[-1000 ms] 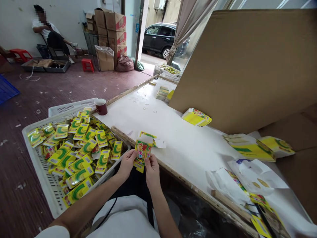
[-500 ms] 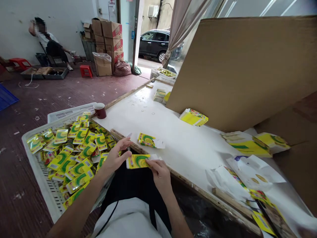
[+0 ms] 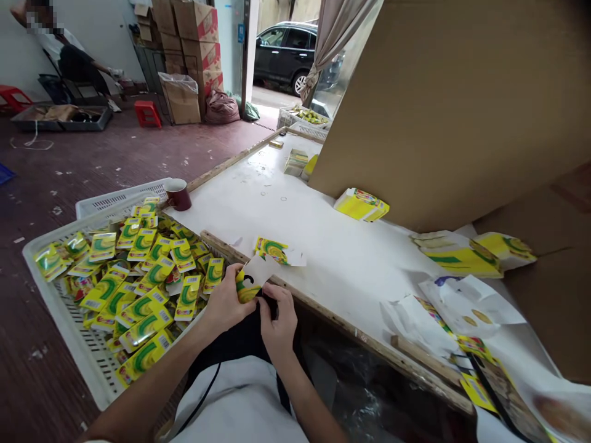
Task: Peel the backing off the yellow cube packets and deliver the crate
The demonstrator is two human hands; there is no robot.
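Note:
A small yellow-and-green printed carton [image 3: 246,288] is held over my lap at the table's near edge. It stands tilted, with a white flap raised at its top and a dark curved mark on one face. My left hand [image 3: 229,303] is closed around its left side, thumb below and fingers behind. At the lower right corner, the thumb and fingers of my right hand [image 3: 279,312] pinch the carton. Just beyond it on the white table [image 3: 318,271] lies a flat carton [image 3: 272,250] with white flaps.
A white plastic basket [image 3: 44,246] heaped with yellow packets [image 3: 148,277] stands at my left. On the table are a maroon mug [image 3: 179,195], a stack of flat cartons [image 3: 361,205] and a large cardboard sheet [image 3: 438,111]. A person [image 3: 78,61] sits at the far left.
The carton has gone from lying flat between both hands to being turned up, its white flap now on top. My hands have drawn closer together. The view has tilted down slightly.

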